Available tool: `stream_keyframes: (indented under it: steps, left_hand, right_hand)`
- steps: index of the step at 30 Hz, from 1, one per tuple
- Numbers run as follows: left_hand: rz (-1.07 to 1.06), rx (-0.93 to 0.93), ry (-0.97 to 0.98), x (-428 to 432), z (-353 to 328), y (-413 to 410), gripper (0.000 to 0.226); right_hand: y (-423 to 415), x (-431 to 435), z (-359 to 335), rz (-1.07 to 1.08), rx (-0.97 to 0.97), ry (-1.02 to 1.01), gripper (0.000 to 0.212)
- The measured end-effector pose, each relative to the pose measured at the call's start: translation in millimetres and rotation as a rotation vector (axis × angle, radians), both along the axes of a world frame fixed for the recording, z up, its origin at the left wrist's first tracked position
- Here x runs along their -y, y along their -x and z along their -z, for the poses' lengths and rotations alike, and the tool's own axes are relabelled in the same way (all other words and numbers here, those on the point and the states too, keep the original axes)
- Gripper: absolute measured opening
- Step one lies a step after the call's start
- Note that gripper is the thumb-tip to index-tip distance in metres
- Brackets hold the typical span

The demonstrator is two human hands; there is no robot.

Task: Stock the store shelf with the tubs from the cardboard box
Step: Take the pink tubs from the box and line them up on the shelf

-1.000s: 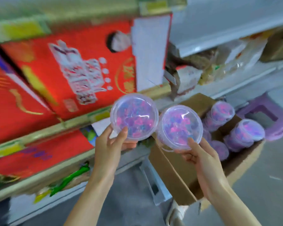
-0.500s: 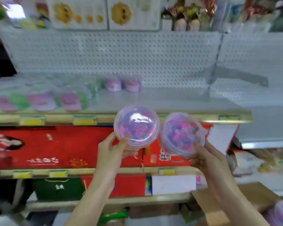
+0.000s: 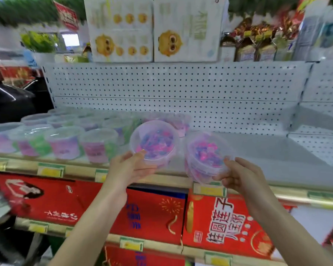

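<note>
My left hand [image 3: 129, 169] holds a clear plastic tub [image 3: 154, 141] of pink and blue pieces from below, fingers curled under it. My right hand [image 3: 236, 175] grips a second such tub [image 3: 206, 156], tilted toward me. Both tubs hover at the front edge of the grey shelf [image 3: 258, 150]. Several matching tubs [image 3: 65, 143] with pink and green labels stand in rows on the left part of that shelf. The cardboard box is out of view.
A white pegboard back wall [image 3: 181, 89] rises behind the shelf. Bare shelf surface lies to the right of the stocked tubs. Red gift boxes [image 3: 229, 223] fill the shelf below. White cartons [image 3: 152, 29] and packets stand on top.
The view has swung up from the box and floor to the grey shelf. Both hands have carried their tubs up and forward to the shelf's front edge.
</note>
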State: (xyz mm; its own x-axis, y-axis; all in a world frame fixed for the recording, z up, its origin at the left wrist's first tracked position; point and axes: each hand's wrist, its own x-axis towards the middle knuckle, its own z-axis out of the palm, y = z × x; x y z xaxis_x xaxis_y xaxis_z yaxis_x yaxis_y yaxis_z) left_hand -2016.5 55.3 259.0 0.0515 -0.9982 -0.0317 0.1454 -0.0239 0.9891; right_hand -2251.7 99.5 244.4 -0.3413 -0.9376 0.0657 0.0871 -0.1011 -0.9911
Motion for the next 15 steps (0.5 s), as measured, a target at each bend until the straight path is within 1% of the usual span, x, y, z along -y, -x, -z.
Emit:
stream_keyframes:
  steps: [2,4,8,10,12,15]
  left_hand:
    - [-0.02,0.004,-0.04,25.0,0.8,5.0,0.034]
    - [-0.032,0.015,-0.069,45.0,0.6,10.2,0.033]
    - [-0.047,0.028,-0.116,78.2,-0.6,15.5,0.018]
    - [-0.062,0.055,-0.135,92.6,1.0,14.3,0.014]
    - [-0.068,0.099,-0.155,105.8,3.8,10.0,0.016]
    - [-0.056,0.115,-0.211,121.9,4.5,3.4,0.018]
  right_hand:
    - [12.1,26.3,-2.3,-0.033,0.001,-0.031,0.008]
    - [23.2,52.4,-4.5,-0.069,-0.016,-0.07,0.012]
    - [33.7,99.5,-8.6,-0.132,-0.06,-0.138,0.02]
    - [32.9,116.5,-8.8,-0.162,-0.078,-0.173,0.024]
    - [31.6,130.6,-8.3,-0.184,-0.105,-0.203,0.024]
    - [32.6,145.8,-6.8,-0.192,-0.143,-0.253,0.023]
